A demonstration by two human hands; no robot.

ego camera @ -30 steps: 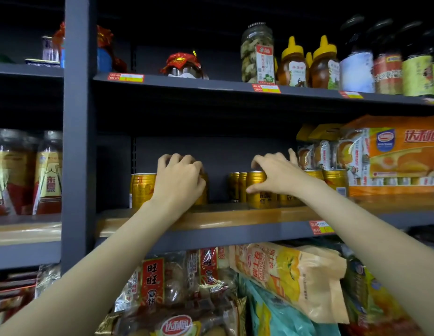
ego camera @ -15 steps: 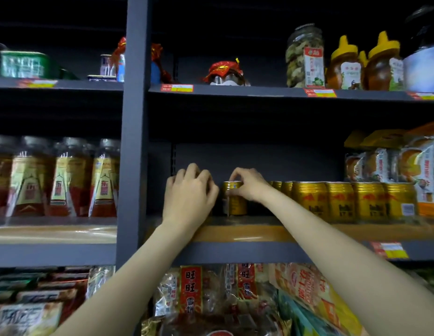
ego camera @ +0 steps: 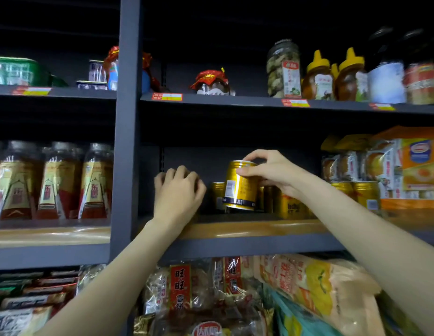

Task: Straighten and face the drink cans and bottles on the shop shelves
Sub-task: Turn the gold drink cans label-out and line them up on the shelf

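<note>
Cans of drink are faced on a shop's middle shelf [ego camera: 247, 229], wood-edged and dark above. At far left, beyond the upright [ego camera: 128, 117], a row of jars [ego camera: 58, 183] is seen in the next bay. Just right of the upright the left hand [ego camera: 178, 192] is raised over the shelf's bare corner, its fingers curled together; whether anything is held beneath them cannot be told. Beside it a gold can [ego camera: 240, 185] is lifted clear of the shelf and tilted, its barcode turned outward, pinched near the top rim by the right hand [ego camera: 271, 173], thumb in front and fingers over the lid. Behind and to the right, more gold cans [ego camera: 291, 206] stand in a row, running under boxed cakes [ego camera: 410, 166] at far right. The can is judged rigid and smooth, its weight depending on whether it is full; a thin wall of this kind may dent if squeezed hard. A hold round the upper body is judged surest, so that it can be turned label-forward and set down flat.
</note>
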